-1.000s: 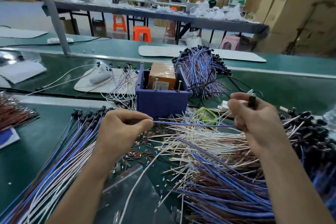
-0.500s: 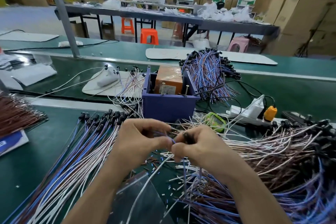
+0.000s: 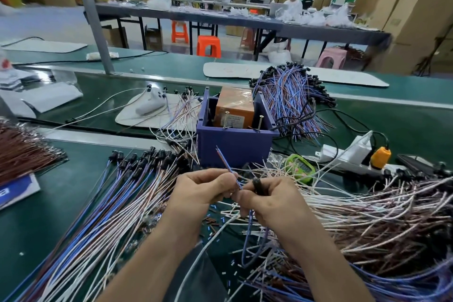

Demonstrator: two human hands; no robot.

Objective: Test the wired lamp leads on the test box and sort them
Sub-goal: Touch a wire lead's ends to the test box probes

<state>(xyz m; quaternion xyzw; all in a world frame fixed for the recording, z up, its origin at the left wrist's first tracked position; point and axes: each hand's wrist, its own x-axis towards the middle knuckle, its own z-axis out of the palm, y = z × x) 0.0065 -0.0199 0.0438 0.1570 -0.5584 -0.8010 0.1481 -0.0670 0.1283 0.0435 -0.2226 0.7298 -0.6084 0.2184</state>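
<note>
left hand (image 3: 201, 191) pinches blue wire (image 3: 226, 164) near its bare tips | right hand (image 3: 272, 201) curls round its black lamp end (image 3: 257, 185) | both in middle of frame, tips aimed up at test box (image 3: 235, 144) just above, likely to touch its screws (image 3: 260, 123)

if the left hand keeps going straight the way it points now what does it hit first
Likely the purple test box, reached first by the blue lead the left hand pinches; depth unclear.
</note>
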